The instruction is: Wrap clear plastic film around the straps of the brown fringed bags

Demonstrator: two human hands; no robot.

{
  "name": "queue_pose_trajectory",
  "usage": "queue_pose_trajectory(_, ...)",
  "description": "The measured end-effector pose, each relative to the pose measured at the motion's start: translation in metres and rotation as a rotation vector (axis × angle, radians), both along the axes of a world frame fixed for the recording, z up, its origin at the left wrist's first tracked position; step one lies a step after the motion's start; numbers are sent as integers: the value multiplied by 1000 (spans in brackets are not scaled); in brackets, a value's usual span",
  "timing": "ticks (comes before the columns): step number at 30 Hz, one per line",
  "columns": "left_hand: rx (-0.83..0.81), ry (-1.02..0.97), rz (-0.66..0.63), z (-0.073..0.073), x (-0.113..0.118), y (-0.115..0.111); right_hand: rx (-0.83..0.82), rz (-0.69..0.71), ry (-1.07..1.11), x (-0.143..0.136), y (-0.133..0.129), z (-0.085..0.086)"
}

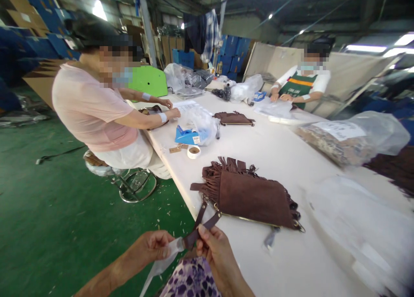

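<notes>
A dark brown fringed handbag (254, 198) lies flat near the table edge, its brown strap (210, 221) hanging toward me from metal rings. Pinched in my right hand (216, 245) is that strap, close to its end. My left hand (158, 245) is closed on a thin translucent white strip (161, 262), one end of which meets the strap between my hands. The strip's other end trails down toward my lap. Whether it is wrapped around the strap or only laid against it, I cannot tell.
A roll of white tape (194, 152) and a blue tape dispenser (187, 135) sit beyond the bag. A second brown bag (234, 118) lies farther back. Co-workers sit at left (93, 98) and far right (300, 83). A filled plastic sack (343, 137) is on the right.
</notes>
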State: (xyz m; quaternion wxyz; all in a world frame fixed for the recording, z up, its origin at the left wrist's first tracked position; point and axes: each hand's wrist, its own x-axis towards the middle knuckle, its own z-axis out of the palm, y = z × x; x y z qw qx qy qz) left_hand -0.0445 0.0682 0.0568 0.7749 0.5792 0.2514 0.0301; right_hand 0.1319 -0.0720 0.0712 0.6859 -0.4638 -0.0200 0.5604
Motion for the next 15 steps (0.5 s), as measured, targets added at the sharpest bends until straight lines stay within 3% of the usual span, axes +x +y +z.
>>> queue_pose_trajectory(9,-11,71,-1,-4,6,-5,-103,-1,-180,-4,2,-10)
queue_pose_trajectory(15,-185,96,65,-16,6,-23,-105,-34,-154,-12,3,-28)
